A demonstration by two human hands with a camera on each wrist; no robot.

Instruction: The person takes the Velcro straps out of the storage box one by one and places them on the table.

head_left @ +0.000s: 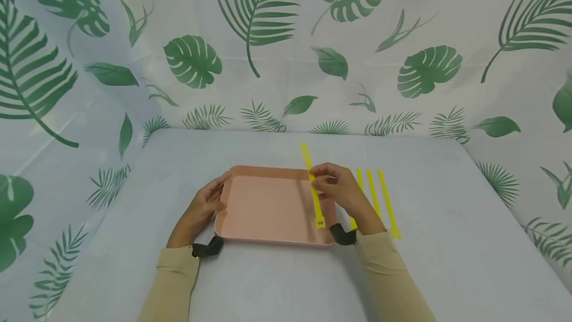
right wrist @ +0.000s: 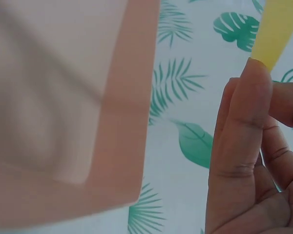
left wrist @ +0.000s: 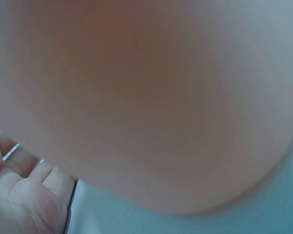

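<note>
My left hand [head_left: 202, 208] grips the left edge of a pink rectangular tray [head_left: 263, 207], thumb at the rim and the other fingers along its outer side. The tray's near wall [left wrist: 136, 122] fills most of the left wrist view as a blur. Above the tray's right part, my right hand [head_left: 343, 192] pinches a yellow cable strap [head_left: 316, 205] between thumb and fingers, its slotted end toward me. In the right wrist view the strap [right wrist: 278, 29] rises from the thumb tip, with the tray's corner [right wrist: 122, 122] at left.
Several more yellow straps [head_left: 388, 202] lie side by side on the white table [head_left: 277, 282], right of the tray and partly behind my right hand and forearm. A leaf-patterned cloth [head_left: 286, 58] stands behind the table and along both sides.
</note>
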